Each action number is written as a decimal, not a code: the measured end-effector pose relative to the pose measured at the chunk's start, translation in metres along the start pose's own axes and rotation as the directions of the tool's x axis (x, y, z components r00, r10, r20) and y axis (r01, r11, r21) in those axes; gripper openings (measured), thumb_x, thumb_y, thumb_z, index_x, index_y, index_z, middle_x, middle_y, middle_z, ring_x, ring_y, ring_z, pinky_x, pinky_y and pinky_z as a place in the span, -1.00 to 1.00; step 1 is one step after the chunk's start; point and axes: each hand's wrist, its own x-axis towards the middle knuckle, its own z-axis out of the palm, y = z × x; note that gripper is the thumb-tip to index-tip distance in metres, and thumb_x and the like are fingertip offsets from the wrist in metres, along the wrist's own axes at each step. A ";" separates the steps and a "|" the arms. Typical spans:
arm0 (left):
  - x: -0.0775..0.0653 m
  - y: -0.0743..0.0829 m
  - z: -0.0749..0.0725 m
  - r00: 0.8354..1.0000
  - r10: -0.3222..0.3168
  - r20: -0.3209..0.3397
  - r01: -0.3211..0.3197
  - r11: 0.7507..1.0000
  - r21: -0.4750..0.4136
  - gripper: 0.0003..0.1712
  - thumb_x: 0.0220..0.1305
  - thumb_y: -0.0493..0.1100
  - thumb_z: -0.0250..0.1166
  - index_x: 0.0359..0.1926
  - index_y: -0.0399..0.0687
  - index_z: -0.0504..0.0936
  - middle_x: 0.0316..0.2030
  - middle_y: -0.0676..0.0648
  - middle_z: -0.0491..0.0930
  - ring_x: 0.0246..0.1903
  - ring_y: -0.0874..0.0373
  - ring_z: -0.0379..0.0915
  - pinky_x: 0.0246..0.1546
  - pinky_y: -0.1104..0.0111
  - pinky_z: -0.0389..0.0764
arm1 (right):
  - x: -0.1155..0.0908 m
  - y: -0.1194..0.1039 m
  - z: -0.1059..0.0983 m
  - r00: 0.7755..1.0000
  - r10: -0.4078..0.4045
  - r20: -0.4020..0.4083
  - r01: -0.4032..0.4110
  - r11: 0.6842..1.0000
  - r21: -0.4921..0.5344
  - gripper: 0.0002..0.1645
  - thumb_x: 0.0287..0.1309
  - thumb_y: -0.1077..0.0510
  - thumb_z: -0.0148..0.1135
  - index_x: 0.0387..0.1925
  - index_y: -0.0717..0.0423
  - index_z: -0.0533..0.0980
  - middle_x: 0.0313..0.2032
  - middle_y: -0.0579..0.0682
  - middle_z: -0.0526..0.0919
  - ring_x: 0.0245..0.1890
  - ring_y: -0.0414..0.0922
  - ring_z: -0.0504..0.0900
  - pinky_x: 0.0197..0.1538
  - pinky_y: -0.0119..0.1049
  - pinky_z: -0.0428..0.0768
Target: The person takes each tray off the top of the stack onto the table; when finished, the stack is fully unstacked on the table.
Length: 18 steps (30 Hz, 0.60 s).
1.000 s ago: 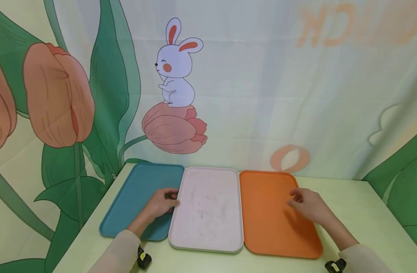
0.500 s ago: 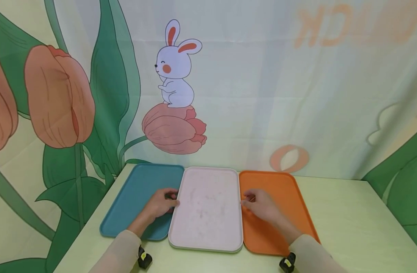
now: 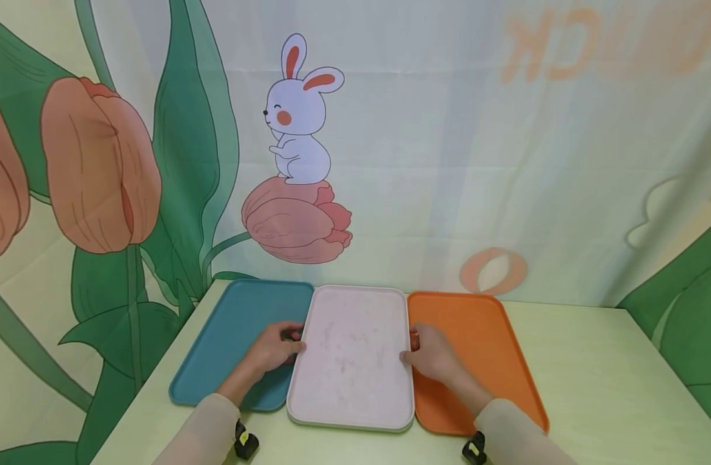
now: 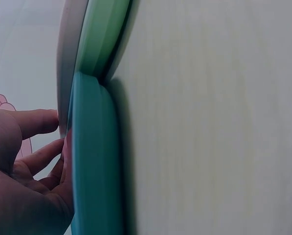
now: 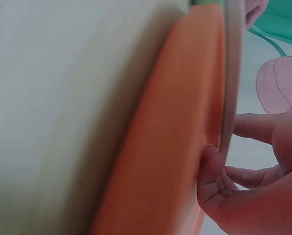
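Three trays lie side by side on the tabletop point(image 3: 593, 361), their long sides touching: the middle tray point(image 3: 352, 361) sits between the left tray point(image 3: 233, 329) and the right tray point(image 3: 483, 336), and all three stand near the backdrop curtain point(image 3: 448, 161) that hangs behind the tabletop's far edge. The left hand point(image 3: 274, 352) rests on the left tray at the middle tray's left rim, and the right hand point(image 3: 431, 355) rests on the right tray at the middle tray's right rim, so the two hands face each other across the middle tray. A wrist-worn device point(image 3: 246, 440) sits before the left tray, at the tabletop's near edge.
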 end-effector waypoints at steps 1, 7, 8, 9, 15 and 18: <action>0.000 0.000 0.000 1.000 0.003 0.001 -0.003 1.000 -0.001 -0.46 0.38 -0.34 0.37 0.35 -0.35 0.56 -0.08 -0.17 0.58 -0.18 0.05 0.59 -0.20 0.17 0.75 | -0.001 -0.001 0.001 1.000 -0.003 0.004 0.003 1.000 0.007 -0.54 0.15 0.36 0.46 0.06 0.46 0.54 -0.49 -0.01 0.53 -0.53 -0.12 0.47 -0.41 -0.27 0.46; 0.001 -0.001 -0.001 1.000 -0.001 0.005 0.001 1.000 0.010 -0.45 0.37 -0.33 0.39 0.35 -0.35 0.57 -0.08 -0.16 0.58 -0.17 0.05 0.59 -0.18 0.15 0.76 | -0.003 -0.002 0.004 1.000 -0.028 0.001 0.028 1.000 0.006 -0.55 0.18 0.42 0.36 0.11 0.49 0.52 -0.56 -0.01 0.51 -0.60 -0.15 0.46 -0.49 -0.32 0.44; 0.001 -0.002 -0.001 1.000 -0.002 0.006 0.002 1.000 0.011 -0.45 0.37 -0.33 0.39 0.35 -0.35 0.57 -0.09 -0.15 0.57 -0.17 0.06 0.59 -0.17 0.16 0.76 | -0.003 -0.002 0.004 0.999 -0.036 -0.002 0.036 0.999 0.010 -0.56 0.17 0.43 0.35 0.10 0.49 0.53 -0.57 -0.02 0.51 -0.61 -0.16 0.46 -0.50 -0.32 0.44; 0.001 -0.002 -0.002 1.000 -0.001 0.009 0.000 1.000 0.013 -0.45 0.38 -0.32 0.40 0.35 -0.35 0.57 -0.09 -0.15 0.57 -0.18 0.07 0.59 -0.17 0.15 0.76 | -0.003 -0.002 0.005 0.999 -0.043 -0.005 0.043 0.999 0.012 -0.57 0.16 0.44 0.33 0.08 0.48 0.53 -0.57 -0.03 0.51 -0.61 -0.16 0.46 -0.50 -0.32 0.44; 0.000 -0.003 -0.003 1.000 0.002 0.020 -0.002 1.000 0.006 -0.44 0.39 -0.31 0.40 0.37 -0.33 0.56 -0.10 -0.15 0.57 -0.18 0.08 0.58 -0.15 0.14 0.75 | -0.005 -0.005 0.002 0.999 -0.040 -0.021 0.041 0.997 0.064 -0.66 0.13 0.45 0.26 -0.01 0.43 0.55 -0.54 -0.03 0.46 -0.62 -0.17 0.41 -0.53 -0.34 0.38; 0.000 -0.004 -0.004 1.000 0.001 0.026 0.000 1.000 -0.002 -0.43 0.39 -0.30 0.40 0.38 -0.32 0.55 -0.10 -0.15 0.57 -0.17 0.07 0.58 -0.14 0.13 0.75 | -0.006 -0.010 -0.003 0.999 0.040 -0.004 -0.039 0.983 0.180 -0.51 0.19 0.44 0.29 0.17 0.47 0.51 -0.44 0.02 0.51 -0.61 -0.12 0.52 -0.51 -0.28 0.58</action>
